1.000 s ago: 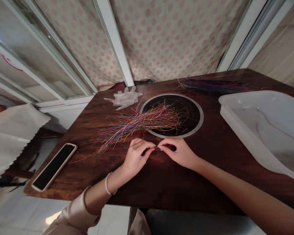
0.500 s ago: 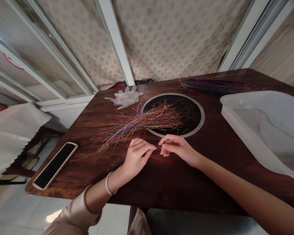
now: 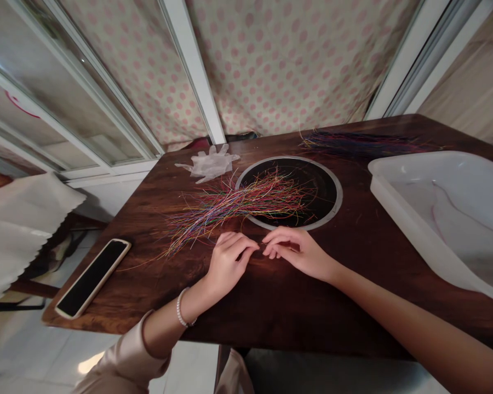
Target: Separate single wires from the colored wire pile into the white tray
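Over the dark wooden table, my left hand [image 3: 229, 258] is closed in a pinch, thumb and forefinger pressed together. A thin coloured wire seems to run from the pile into it, though most of that wire is hidden. Just to its right, my right hand [image 3: 292, 249] has its thumb and curled fingers drawn together, the forefinger stretched toward the left fingertips. Whatever lies between its fingers is too fine to make out. A small gap separates the two hands. Behind them spreads a loose bundle of thin multicoloured wires [image 3: 238, 203], partly on a round black plate [image 3: 326, 191] with a silver rim.
A white plastic tub [image 3: 411, 219] stands at the right with a thin strand inside. Darker wires [image 3: 361, 143] lie along the back edge. A clear disposable glove [image 3: 211, 163] rests behind the bundle. A phone [image 3: 92, 279] lies near the left edge of the table [image 3: 312, 312].
My left fingertips have shifted slightly left. The right hand's fingers have moved a little, with thumb and forefinger now a bit farther apart. The wire bundle has not moved.
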The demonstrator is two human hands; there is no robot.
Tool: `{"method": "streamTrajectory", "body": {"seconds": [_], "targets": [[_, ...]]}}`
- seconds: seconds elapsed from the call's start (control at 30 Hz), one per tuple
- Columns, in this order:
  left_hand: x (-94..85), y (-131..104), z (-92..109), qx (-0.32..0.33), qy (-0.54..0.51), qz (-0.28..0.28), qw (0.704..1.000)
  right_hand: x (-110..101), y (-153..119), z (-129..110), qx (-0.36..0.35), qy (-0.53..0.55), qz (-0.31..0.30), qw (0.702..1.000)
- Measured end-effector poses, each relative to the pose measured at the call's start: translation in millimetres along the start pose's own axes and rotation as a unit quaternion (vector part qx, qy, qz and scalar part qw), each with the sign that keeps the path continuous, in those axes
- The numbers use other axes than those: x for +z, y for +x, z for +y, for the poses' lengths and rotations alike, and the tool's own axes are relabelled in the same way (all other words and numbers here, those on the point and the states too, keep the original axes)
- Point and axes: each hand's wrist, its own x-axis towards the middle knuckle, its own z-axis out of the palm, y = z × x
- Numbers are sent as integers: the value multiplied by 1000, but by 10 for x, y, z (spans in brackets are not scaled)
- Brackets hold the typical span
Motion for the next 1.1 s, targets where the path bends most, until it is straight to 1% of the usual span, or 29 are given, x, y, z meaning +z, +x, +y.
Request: {"method": "streamTrajectory", "body": {"seconds": [0.07, 0.17, 0.23, 0.33, 0.47, 0.6, 0.83, 0.93, 1.1], "targets": [[1, -2, 2, -5, -4, -1, 1000, 10, -17, -24, -40, -54, 9, 998], [3, -10, 2, -10, -6, -4, 1000, 12, -27, -46, -93, -131, 20, 987], [4, -15, 2, -12, -6, -5, 1000, 5, -24, -46, -117, -173, 29, 978], [5, -15, 1, -13, -8, -6, 1000, -6, -15, -32, -139, -205, 36, 968], [3, -11, 1, -16, -10, -13, 1000, -8, -13, -16, -154, -224, 40, 961], [7, -20, -3, -18, -22, -12, 1000, -16, -17, -1, -152, -242, 47, 957], [22, -47, -2, -46, -47, -7, 998, -46, -20, 32, -173, -275, 31, 945], [24, -49, 2, -46, -47, -8, 998, -54, -24, 42, -181, -301, 23, 936], [27, -46, 5, -41, -37, -7, 998, -59, -37, 38, -171, -343, 21, 923]]}}
